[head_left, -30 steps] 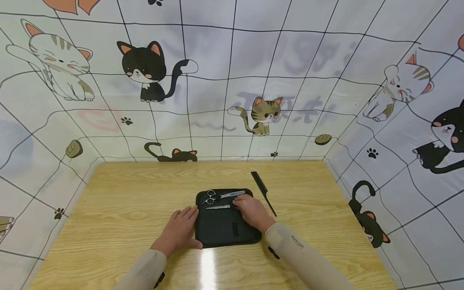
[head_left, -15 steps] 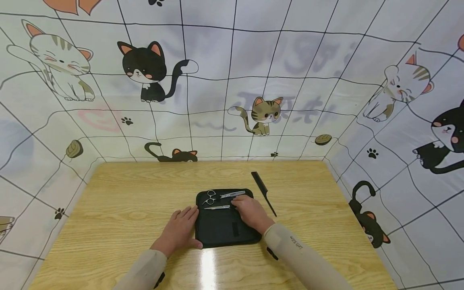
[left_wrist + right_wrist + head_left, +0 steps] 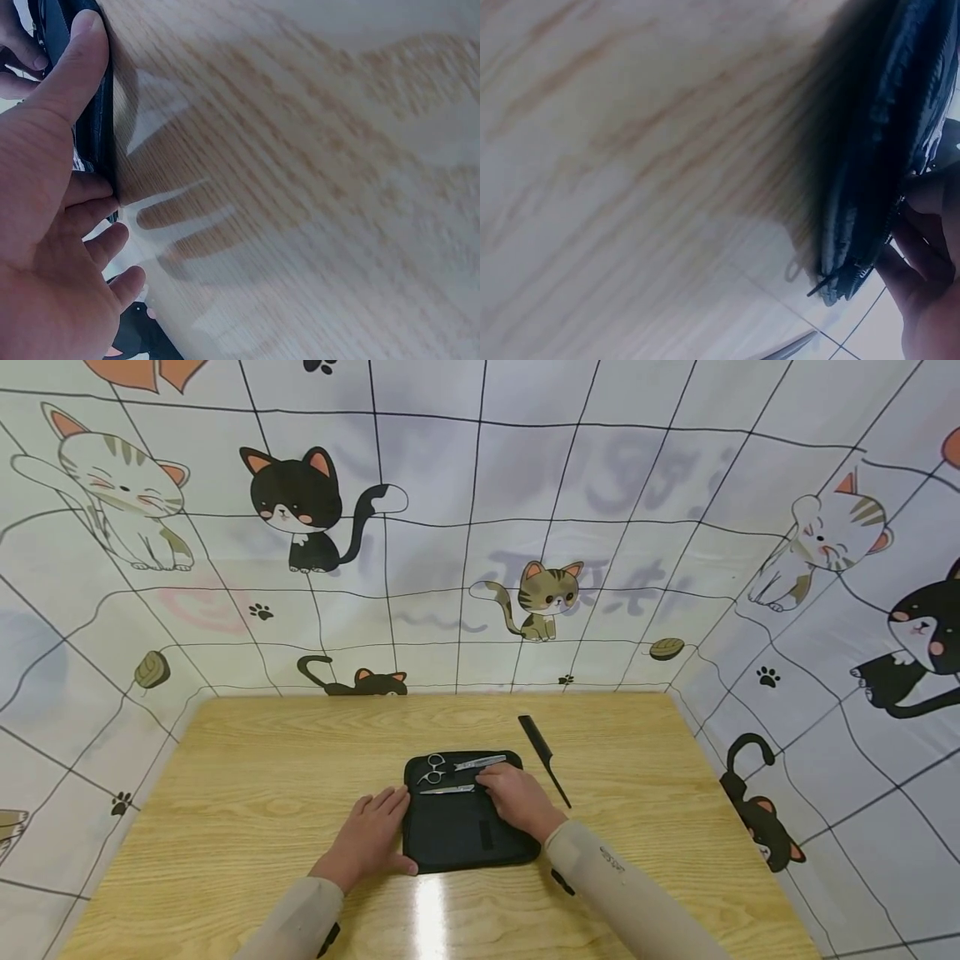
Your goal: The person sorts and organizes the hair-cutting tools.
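Left hand rested against case, grip apart, right hand had its grip clamped on lower scissors, upper scissors lay inside, comb on tabletop.

Both forearms reach forward; the left hand lies with fingers extended and thumb spread, the right hand angles inward, its fingers curled.

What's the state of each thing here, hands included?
black case: lying flat on the table, contents showing
scissors: on the case, ring handles leftward; too small to tell if shut
silver tool: on the case, one end hidden
comb: lying on the table, unheld
left hand: touching the case's left edge
right hand: fingers curled, seemingly pinching the silver tool
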{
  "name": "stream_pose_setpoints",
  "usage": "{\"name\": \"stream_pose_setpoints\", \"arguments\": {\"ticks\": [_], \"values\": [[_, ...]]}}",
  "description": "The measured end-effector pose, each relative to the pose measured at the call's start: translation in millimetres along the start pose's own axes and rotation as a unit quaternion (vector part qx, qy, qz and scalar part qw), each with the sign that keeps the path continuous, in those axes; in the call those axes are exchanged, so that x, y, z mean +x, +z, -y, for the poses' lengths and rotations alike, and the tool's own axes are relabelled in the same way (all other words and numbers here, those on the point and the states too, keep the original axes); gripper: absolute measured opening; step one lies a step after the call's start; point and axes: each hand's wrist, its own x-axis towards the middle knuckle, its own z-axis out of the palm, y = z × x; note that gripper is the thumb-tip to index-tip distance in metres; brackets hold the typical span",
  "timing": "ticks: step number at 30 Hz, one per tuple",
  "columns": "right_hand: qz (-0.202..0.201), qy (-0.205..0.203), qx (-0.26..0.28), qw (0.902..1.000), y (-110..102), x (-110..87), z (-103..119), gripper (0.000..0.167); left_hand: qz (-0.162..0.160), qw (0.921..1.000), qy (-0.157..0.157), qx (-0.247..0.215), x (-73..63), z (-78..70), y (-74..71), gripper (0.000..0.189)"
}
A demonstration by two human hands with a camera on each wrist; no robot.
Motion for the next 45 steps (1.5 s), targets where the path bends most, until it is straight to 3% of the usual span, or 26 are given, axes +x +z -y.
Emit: {"name": "stream_pose_setpoints", "arguments": {"ticks": [8, 17, 25, 33, 45], "values": [[0.005, -0.033, 0.008, 0.9994, -4.9, -0.2, -7.0, 0.024, -0.005, 0.9999, 0.001, -0.012, -1.6, 2.2, 0.8, 0.111], [-0.031, -0.05, -0.069, 0.9959, -8.3, -8.8, -23.9, 0.025, 0.003, 0.9997, -0.002, -0.022, -1.4, 1.5, -0.5, 0.112], [-0.04, -0.021, -0.092, 0.9948, -10.8, -24.7, -41.6, 0.028, 0.004, 0.9989, -0.005, -0.047, -2.7, 3.1, -4.1, 0.11], [-0.077, 0.009, -0.076, 0.9941, -12.5, -39.3, -62.5, 0.029, 0.001, 0.9966, -0.003, -0.082, -5.9, 7.5, -7.5, 0.103], [-0.084, 0.055, -0.088, 0.991, -16.8, -55.8, -83.4, 0.03, -0.023, 0.9959, -0.011, -0.087, -10.3, 14.4, -12.0, 0.092]]}}
